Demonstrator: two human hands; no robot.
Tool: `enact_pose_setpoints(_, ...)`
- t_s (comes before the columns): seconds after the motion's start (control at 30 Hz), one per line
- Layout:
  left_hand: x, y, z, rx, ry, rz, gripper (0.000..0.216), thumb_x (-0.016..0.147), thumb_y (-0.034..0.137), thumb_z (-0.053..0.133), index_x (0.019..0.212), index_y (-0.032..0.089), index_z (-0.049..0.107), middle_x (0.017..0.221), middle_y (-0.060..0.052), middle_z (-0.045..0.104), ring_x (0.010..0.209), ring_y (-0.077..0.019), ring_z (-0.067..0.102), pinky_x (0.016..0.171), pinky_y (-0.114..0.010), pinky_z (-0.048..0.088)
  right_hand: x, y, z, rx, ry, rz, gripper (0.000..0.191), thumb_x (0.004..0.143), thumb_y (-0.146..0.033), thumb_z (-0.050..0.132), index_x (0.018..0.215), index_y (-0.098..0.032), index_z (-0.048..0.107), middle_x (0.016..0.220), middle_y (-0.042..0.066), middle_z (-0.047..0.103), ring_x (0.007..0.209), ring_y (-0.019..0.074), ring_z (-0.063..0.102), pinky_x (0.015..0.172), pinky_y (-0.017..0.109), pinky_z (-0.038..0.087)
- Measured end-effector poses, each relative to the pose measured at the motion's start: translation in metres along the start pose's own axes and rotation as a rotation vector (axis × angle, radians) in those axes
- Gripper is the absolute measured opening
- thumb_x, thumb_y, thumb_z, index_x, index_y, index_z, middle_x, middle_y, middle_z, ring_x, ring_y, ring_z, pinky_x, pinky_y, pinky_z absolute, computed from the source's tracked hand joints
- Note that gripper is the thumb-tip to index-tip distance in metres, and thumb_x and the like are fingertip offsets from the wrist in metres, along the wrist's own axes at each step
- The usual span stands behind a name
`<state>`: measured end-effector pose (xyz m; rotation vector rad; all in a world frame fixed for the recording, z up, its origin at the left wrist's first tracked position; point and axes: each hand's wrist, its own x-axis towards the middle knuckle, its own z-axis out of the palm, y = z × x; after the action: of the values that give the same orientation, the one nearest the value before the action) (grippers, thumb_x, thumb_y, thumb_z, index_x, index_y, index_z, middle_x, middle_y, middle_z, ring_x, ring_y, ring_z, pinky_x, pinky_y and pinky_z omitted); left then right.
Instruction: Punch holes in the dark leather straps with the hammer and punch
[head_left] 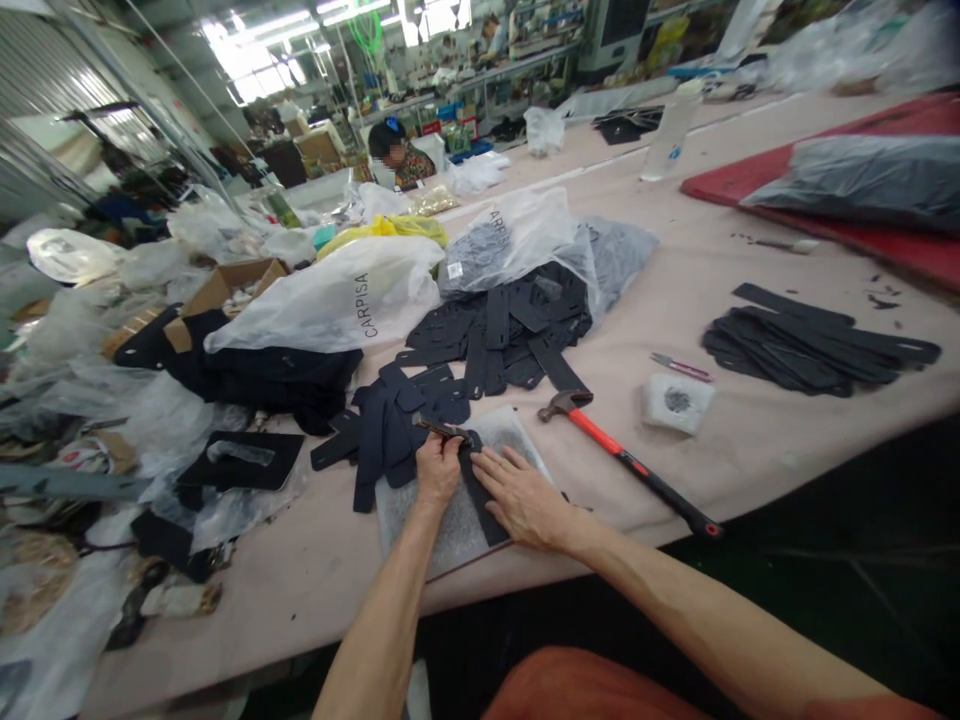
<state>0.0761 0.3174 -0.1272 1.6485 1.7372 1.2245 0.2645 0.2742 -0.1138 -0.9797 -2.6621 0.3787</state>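
Note:
My left hand (439, 472) is closed on a dark metal punch (441, 428), held near the top end of a black strip (480, 515). The strip lies on a grey-white board (442, 535) at the table's front edge. With its fingers stretched out, my right hand (525, 497) lies flat across the strip. A hammer (622, 455) with a red and black handle rests to the right of the board. Loose black strips (386, 415) lie against the board's left side. Behind them is a bigger heap of slotted black strips (517, 320).
On the right are a white block (677, 403), a small pink-handled tool (681, 366) and a fanned pile of black strips (810, 345). Printed plastic bags (337, 290) lie behind. Cluttered bags and a cardboard box (232, 285) fill the left. A person (405, 160) sits beyond the table.

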Motion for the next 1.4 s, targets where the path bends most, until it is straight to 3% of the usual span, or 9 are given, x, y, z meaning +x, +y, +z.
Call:
enact_pose_setpoints(1.03,0.0037,0.0013,0.0074,0.282,-0.084,0.182,0.020,0.090,0.024,0.046,0.096,0.019,0.065,0.096,-0.008,0.073,0.092,-0.0215,0.069,0.086,-0.033,0.053,-0.0021,0.0076,-0.0001,0.071,0.059,0.002,0.058,0.093,-0.034,0.044,0.144,-0.008,0.039,0.151,0.015,0.039,0.142,0.0284,0.028,0.117,0.048,0.017)
enact_pose_setpoints(1.4,0.0053,0.0003,0.0055,0.272,-0.105,0.155,0.021,0.089,0.024,0.047,0.096,0.018,0.066,0.097,-0.008,0.073,0.093,-0.0213,0.069,0.087,-0.033,0.053,-0.0028,0.0089,-0.0034,0.072,0.060,-0.008,0.056,0.093,-0.034,0.044,0.143,-0.009,0.041,0.149,0.015,0.041,0.141,0.0286,0.030,0.116,0.049,0.019)
